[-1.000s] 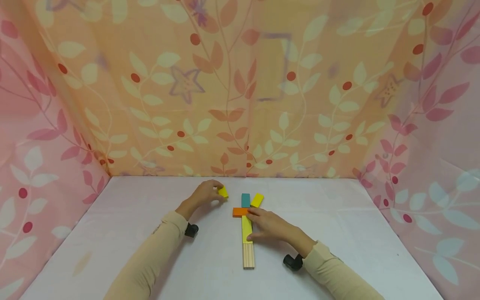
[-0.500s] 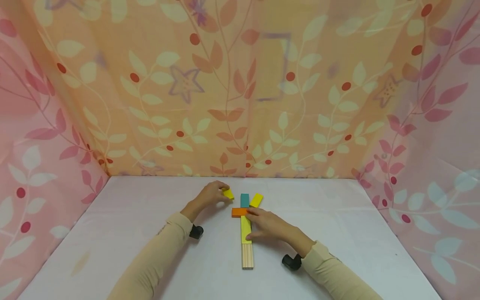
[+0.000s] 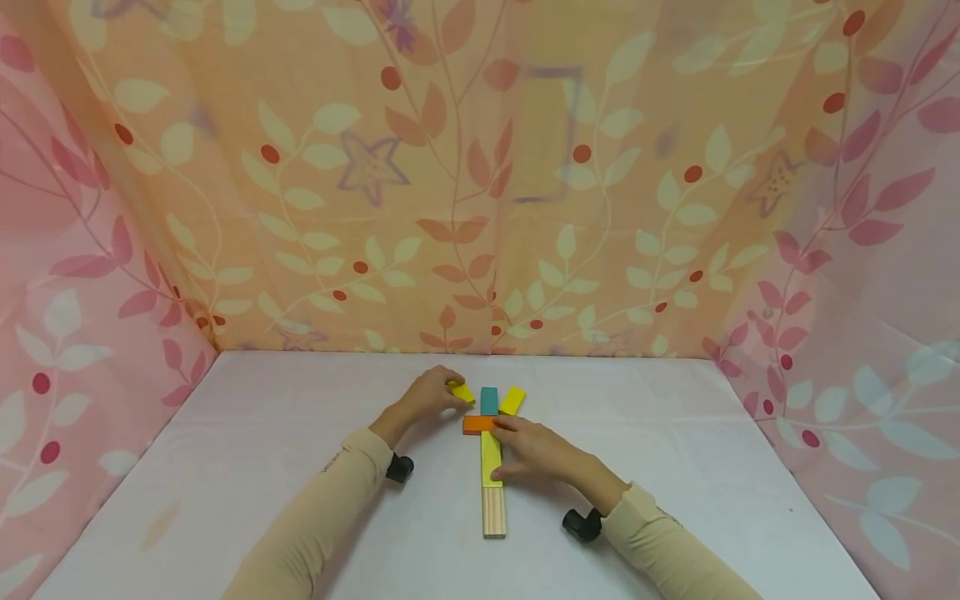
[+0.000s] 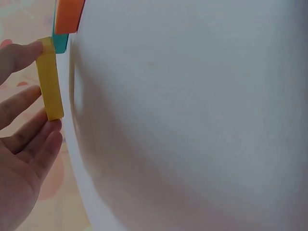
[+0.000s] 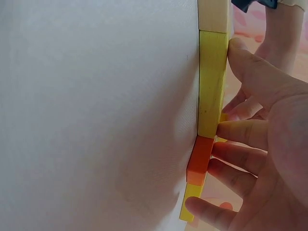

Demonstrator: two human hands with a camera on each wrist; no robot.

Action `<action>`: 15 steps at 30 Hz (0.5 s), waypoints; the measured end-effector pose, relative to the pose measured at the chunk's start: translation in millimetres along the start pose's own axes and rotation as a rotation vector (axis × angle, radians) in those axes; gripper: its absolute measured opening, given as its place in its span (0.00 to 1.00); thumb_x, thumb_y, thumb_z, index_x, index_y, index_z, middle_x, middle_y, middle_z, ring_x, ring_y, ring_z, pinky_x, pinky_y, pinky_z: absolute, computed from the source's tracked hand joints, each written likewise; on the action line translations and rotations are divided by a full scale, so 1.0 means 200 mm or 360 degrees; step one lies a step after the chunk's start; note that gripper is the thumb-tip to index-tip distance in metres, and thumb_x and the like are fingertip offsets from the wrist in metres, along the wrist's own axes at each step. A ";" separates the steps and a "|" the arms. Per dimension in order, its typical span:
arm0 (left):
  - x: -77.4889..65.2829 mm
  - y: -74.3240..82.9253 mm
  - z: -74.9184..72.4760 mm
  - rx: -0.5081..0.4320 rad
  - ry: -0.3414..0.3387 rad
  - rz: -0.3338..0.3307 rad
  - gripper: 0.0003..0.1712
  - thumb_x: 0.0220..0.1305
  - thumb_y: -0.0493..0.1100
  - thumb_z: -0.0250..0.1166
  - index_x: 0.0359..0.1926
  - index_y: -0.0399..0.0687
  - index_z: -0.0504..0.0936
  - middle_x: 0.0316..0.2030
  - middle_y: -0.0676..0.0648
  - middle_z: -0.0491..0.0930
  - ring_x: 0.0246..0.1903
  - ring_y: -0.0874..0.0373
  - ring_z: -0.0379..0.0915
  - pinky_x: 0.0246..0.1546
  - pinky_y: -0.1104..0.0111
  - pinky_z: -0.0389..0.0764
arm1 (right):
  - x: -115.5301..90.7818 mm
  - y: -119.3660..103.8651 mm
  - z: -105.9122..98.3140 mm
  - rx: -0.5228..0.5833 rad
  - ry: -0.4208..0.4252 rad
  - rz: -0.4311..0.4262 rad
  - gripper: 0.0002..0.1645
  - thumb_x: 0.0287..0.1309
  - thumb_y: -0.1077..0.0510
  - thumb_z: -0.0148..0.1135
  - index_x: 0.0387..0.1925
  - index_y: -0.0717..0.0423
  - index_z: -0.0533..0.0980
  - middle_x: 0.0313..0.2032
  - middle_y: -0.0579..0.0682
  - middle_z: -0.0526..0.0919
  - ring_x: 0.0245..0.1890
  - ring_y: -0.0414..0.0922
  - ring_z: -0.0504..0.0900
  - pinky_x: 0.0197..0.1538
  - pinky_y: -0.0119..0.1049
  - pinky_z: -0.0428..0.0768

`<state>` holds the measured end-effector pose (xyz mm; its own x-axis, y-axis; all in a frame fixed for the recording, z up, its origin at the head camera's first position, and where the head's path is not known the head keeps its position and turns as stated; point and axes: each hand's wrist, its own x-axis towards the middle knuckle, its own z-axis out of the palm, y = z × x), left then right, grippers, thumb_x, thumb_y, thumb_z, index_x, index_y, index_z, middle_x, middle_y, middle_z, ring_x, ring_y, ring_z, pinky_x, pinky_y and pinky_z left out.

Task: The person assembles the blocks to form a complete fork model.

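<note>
My left hand (image 3: 429, 397) pinches a small yellow block (image 3: 463, 393) between thumb and fingers, just left of a teal block (image 3: 489, 401). In the left wrist view this yellow block (image 4: 50, 82) is tilted, its lower end near the fingertips. My right hand (image 3: 543, 450) rests with extended fingers on the orange block (image 3: 476, 426) and the long yellow block (image 3: 491, 458). A second small yellow block (image 3: 513, 400) lies slanted at the teal block's right. Below the long yellow block, a plain wooden block (image 3: 493, 512) continues the line. The right hand covers the orange block's right end.
The blocks lie flat on a white-covered table (image 3: 300, 500). A floral curtain (image 3: 450, 208) hangs along the back edge, with pink patterned cloth (image 3: 862, 333) at the sides. Black wrist cameras sit under both forearms.
My left hand has moved right with the small yellow block, bringing it close to the teal block. The block has turned to a flatter slant. My right hand has stayed in place.
</note>
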<state>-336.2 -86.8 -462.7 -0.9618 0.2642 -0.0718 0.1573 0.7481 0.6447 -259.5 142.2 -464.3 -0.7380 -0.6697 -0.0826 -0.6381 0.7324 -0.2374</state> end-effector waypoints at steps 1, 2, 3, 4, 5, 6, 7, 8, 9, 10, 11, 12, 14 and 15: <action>0.00 0.00 0.00 0.0004 -0.0003 0.0000 0.28 0.53 0.47 0.74 0.55 0.43 0.81 0.54 0.43 0.77 0.47 0.51 0.71 0.57 0.57 0.76 | 0.00 0.00 0.00 -0.0012 0.0002 -0.0005 0.45 0.53 0.34 0.66 0.64 0.57 0.71 0.69 0.56 0.68 0.67 0.54 0.69 0.64 0.50 0.74; 0.00 0.00 0.01 0.0012 -0.0004 0.0001 0.28 0.53 0.48 0.74 0.55 0.43 0.81 0.53 0.43 0.77 0.47 0.51 0.71 0.57 0.57 0.76 | 0.00 0.00 0.00 -0.0025 0.0002 -0.0005 0.45 0.53 0.34 0.66 0.65 0.57 0.71 0.69 0.55 0.67 0.67 0.53 0.69 0.64 0.50 0.74; 0.00 0.00 0.01 0.0012 -0.0007 -0.0005 0.28 0.53 0.48 0.74 0.55 0.43 0.81 0.53 0.43 0.77 0.47 0.51 0.71 0.57 0.57 0.76 | 0.00 0.00 0.00 -0.0036 0.0000 -0.0004 0.46 0.53 0.33 0.66 0.65 0.57 0.71 0.69 0.55 0.67 0.67 0.53 0.69 0.64 0.50 0.74; 0.01 0.00 0.01 0.0021 -0.0009 -0.0004 0.28 0.53 0.48 0.75 0.54 0.43 0.82 0.53 0.43 0.77 0.47 0.51 0.71 0.57 0.57 0.76 | 0.00 -0.01 -0.01 -0.0048 -0.0002 -0.0004 0.46 0.53 0.33 0.66 0.65 0.56 0.71 0.69 0.55 0.67 0.67 0.52 0.69 0.64 0.50 0.74; 0.01 0.00 0.02 0.0025 -0.0008 -0.0007 0.28 0.53 0.48 0.75 0.54 0.43 0.82 0.53 0.43 0.77 0.47 0.51 0.71 0.57 0.57 0.76 | 0.00 -0.01 -0.01 -0.0054 -0.0005 -0.0002 0.46 0.53 0.33 0.66 0.65 0.56 0.71 0.69 0.55 0.67 0.67 0.52 0.69 0.64 0.51 0.74; 0.01 0.00 0.02 0.0026 -0.0010 -0.0014 0.28 0.53 0.48 0.75 0.54 0.43 0.82 0.53 0.43 0.77 0.47 0.51 0.71 0.57 0.57 0.76 | 0.00 -0.01 -0.01 -0.0053 -0.0003 -0.0003 0.46 0.53 0.33 0.66 0.65 0.56 0.71 0.69 0.55 0.67 0.67 0.52 0.69 0.64 0.51 0.74; 0.01 0.00 0.02 0.0026 -0.0013 -0.0021 0.28 0.53 0.48 0.75 0.54 0.42 0.82 0.53 0.43 0.77 0.47 0.51 0.71 0.56 0.57 0.76 | 0.00 -0.01 -0.01 -0.0053 -0.0005 -0.0001 0.46 0.53 0.33 0.66 0.65 0.56 0.71 0.69 0.55 0.67 0.67 0.52 0.69 0.64 0.51 0.73; 0.01 0.00 0.03 0.0030 -0.0013 -0.0027 0.28 0.53 0.48 0.75 0.54 0.43 0.82 0.53 0.43 0.77 0.47 0.51 0.71 0.56 0.58 0.76 | 0.00 -0.01 -0.01 -0.0042 -0.0008 0.0004 0.46 0.53 0.33 0.66 0.65 0.56 0.71 0.69 0.54 0.67 0.68 0.52 0.68 0.64 0.51 0.73; 0.01 0.00 0.03 0.0034 -0.0015 -0.0029 0.28 0.53 0.48 0.75 0.54 0.42 0.82 0.53 0.43 0.77 0.46 0.51 0.71 0.56 0.58 0.77 | 0.00 -0.01 -0.01 -0.0031 -0.0008 0.0005 0.45 0.53 0.33 0.66 0.65 0.56 0.71 0.69 0.55 0.67 0.68 0.52 0.68 0.64 0.51 0.73; 0.01 0.01 0.03 0.0034 -0.0019 -0.0033 0.28 0.53 0.48 0.75 0.54 0.42 0.82 0.53 0.43 0.77 0.46 0.51 0.70 0.56 0.58 0.77 | 0.00 -0.01 -0.01 -0.0020 -0.0009 0.0005 0.45 0.53 0.33 0.66 0.64 0.56 0.71 0.69 0.55 0.67 0.68 0.53 0.68 0.65 0.51 0.73; 0.01 0.01 0.03 0.0034 -0.0020 -0.0038 0.28 0.53 0.48 0.75 0.54 0.42 0.82 0.53 0.43 0.77 0.46 0.51 0.70 0.56 0.59 0.77 | 0.00 -0.01 -0.01 -0.0006 -0.0008 0.0005 0.45 0.53 0.34 0.66 0.64 0.57 0.71 0.69 0.55 0.67 0.68 0.53 0.68 0.65 0.51 0.73; 0.01 0.01 0.04 0.0037 -0.0023 -0.0040 0.28 0.53 0.48 0.75 0.54 0.42 0.82 0.52 0.43 0.77 0.46 0.51 0.70 0.55 0.59 0.77 | 0.00 -0.01 -0.01 0.0012 -0.0008 0.0008 0.45 0.53 0.34 0.66 0.64 0.57 0.71 0.69 0.55 0.67 0.68 0.54 0.68 0.65 0.50 0.73; 0.01 0.01 0.04 0.0054 -0.0025 -0.0036 0.28 0.52 0.48 0.75 0.53 0.43 0.82 0.51 0.44 0.77 0.45 0.52 0.70 0.55 0.59 0.77 | 0.00 -0.01 -0.01 0.0045 -0.0012 0.0018 0.46 0.53 0.35 0.67 0.65 0.58 0.70 0.70 0.56 0.66 0.68 0.54 0.68 0.65 0.50 0.73; 0.01 0.01 0.04 0.0062 -0.0028 -0.0033 0.28 0.52 0.48 0.75 0.53 0.43 0.82 0.51 0.44 0.77 0.45 0.52 0.70 0.55 0.59 0.77 | 0.00 -0.01 -0.01 0.0057 -0.0012 0.0020 0.46 0.52 0.35 0.67 0.65 0.58 0.70 0.70 0.56 0.66 0.68 0.54 0.68 0.65 0.49 0.73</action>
<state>-336.2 -79.3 -468.5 -0.9609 0.2587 -0.0985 0.1462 0.7766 0.6128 -258.8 141.2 -462.4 -0.7439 -0.6617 -0.0933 -0.6207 0.7359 -0.2706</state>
